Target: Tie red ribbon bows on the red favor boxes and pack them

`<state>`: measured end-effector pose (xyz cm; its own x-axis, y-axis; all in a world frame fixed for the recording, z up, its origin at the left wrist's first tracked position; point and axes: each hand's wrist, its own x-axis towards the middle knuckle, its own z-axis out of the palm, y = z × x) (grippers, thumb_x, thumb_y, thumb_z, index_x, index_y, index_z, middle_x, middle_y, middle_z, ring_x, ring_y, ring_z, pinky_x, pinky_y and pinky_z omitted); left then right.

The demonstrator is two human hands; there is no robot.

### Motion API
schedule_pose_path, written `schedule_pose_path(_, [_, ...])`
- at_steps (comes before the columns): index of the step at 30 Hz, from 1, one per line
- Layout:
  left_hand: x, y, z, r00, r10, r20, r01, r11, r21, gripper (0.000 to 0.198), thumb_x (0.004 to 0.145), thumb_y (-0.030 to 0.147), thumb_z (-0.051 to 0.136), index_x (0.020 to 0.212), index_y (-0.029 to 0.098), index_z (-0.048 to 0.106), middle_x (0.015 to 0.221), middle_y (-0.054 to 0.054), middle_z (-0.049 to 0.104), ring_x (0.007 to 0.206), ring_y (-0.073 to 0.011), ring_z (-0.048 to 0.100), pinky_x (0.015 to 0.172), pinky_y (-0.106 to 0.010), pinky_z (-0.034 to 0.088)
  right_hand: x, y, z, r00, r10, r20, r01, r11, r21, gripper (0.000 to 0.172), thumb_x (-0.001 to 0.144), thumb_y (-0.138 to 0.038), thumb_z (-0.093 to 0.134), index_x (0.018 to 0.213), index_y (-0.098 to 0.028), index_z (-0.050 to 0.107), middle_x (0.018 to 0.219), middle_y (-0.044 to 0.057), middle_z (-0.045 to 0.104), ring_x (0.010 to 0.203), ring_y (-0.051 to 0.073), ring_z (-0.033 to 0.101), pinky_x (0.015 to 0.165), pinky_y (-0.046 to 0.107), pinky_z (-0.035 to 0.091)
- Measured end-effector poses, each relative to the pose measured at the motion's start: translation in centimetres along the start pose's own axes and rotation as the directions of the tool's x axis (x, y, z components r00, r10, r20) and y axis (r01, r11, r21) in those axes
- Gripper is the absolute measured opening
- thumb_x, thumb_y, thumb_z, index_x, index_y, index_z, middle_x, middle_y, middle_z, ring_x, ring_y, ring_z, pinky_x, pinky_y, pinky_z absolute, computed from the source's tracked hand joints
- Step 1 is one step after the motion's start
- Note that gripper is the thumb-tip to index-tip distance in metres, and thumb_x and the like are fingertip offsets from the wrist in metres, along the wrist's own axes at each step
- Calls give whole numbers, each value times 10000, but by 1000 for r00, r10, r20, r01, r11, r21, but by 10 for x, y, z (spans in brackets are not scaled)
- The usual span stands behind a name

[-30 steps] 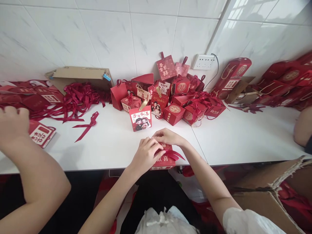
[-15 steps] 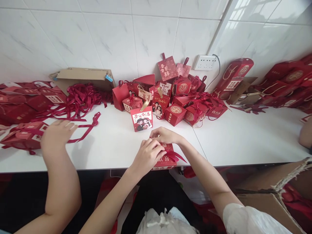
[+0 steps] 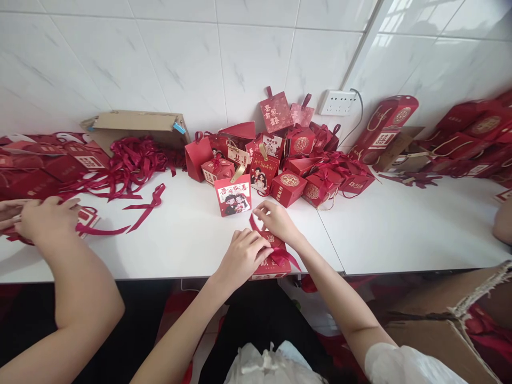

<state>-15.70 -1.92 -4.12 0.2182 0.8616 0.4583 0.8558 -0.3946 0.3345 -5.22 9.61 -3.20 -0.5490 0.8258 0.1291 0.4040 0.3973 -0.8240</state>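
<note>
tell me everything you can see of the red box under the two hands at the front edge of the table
The red box sits at the front edge of the white table, and looks like glossy card. Pale characters show on its top. A dark red ribbon crosses it, with tails fanning right. The left hand covers its left part, fingers curled; the right hand pinches a ribbon end over its far side.

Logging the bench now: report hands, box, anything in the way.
Left hand and right hand both pinch the ribbon on the red box at the table edge. Picture box stands just beyond, not touching. Another person's hands well apart.
</note>
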Motion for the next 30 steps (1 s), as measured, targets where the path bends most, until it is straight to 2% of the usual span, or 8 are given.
schedule_pose_path(2, [0,0,0,999,-33,10,33,999,-42,148,887,281,507,796,183,571,755,9,618,741,-147,502,723,-314,370,-14,2,-11,992,40,-116,-37,999,25,207,854,-368,488,789,-180,548,726,12,622,619,135,569,602,242,412])
schedule_pose_path(4, [0,1,-1,997,-72,17,74,993,-91,130,877,276,524,799,183,571,768,7,621,742,-144,507,734,-312,389,-35,5,-26,983,82,-163,-93,994,-61,308,859,-453,458,705,-191,510,664,7,581,603,141,529,585,249,385])
schedule_pose_path(7, [1,1,0,993,-118,24,120,982,-147,110,860,261,548,785,184,571,773,3,616,749,-146,509,740,-309,412,-70,10,-45,976,217,20,-210,960,-187,468,875,-552,355,584,-200,457,537,-9,491,522,135,445,540,262,338])
schedule_pose_path(9, [1,1,0,992,-126,19,127,978,-167,101,853,245,555,772,186,567,765,3,611,750,-148,510,733,-307,417,-88,12,-51,941,271,203,-242,957,-159,484,867,-566,359,577,-195,471,538,-12,483,518,128,429,525,258,329])
schedule_pose_path(11, [2,0,1,992,-125,11,125,974,-187,96,851,227,555,763,188,561,767,6,611,746,-146,512,732,-305,418,-98,12,-52,921,255,294,-248,967,-63,431,846,-541,425,608,-188,493,573,-18,486,536,119,421,520,248,327])
schedule_pose_path(16, [2,0,2,991,-131,4,129,971,-203,83,850,220,554,775,185,543,747,12,602,725,-139,514,724,-300,418,-89,15,-50,960,194,201,-223,966,132,346,807,-512,519,716,-178,525,653,-7,522,593,121,468,556,247,370])
schedule_pose_path(21, [1,0,2,989,-151,11,150,968,-203,78,837,223,573,776,183,545,753,9,606,727,-144,520,718,-300,416,-74,15,-47,957,131,258,-209,930,302,488,770,-655,481,789,-170,525,579,-16,518,519,118,493,543,261,410])
schedule_pose_path(30, [1,-1,1,992,-120,28,124,969,-215,88,855,225,548,776,188,531,754,17,599,723,-139,510,719,-301,404,-70,11,-40,987,141,77,-158,944,289,297,728,-472,616,764,-184,554,686,3,576,567,119,510,548,266,434])
